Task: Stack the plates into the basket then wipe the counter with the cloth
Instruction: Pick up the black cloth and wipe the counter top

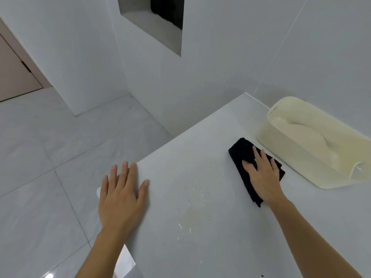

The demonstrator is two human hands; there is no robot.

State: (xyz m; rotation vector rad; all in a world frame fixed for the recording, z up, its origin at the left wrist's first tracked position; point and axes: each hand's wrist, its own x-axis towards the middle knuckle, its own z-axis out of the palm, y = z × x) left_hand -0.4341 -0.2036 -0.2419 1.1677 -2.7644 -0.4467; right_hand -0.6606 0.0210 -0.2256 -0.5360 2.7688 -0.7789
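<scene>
A folded black cloth (241, 151) lies on the white counter (200, 167). My right hand (263, 175) presses flat on the cloth with its fingers spread. Just right of the cloth stands a cream plastic basket (267, 135) against the wall, with pale plates (307, 133) stacked inside. My left hand (122, 197) rests flat and open on the counter's left edge, holding nothing. Pale smears and small white specks (192, 199) mark the counter between my two hands.
The counter's left edge drops to a glossy tiled floor (60, 157). White tiled walls rise behind the counter, with a recessed niche (156, 27) above. A pinkish door (16, 73) shows at the far left.
</scene>
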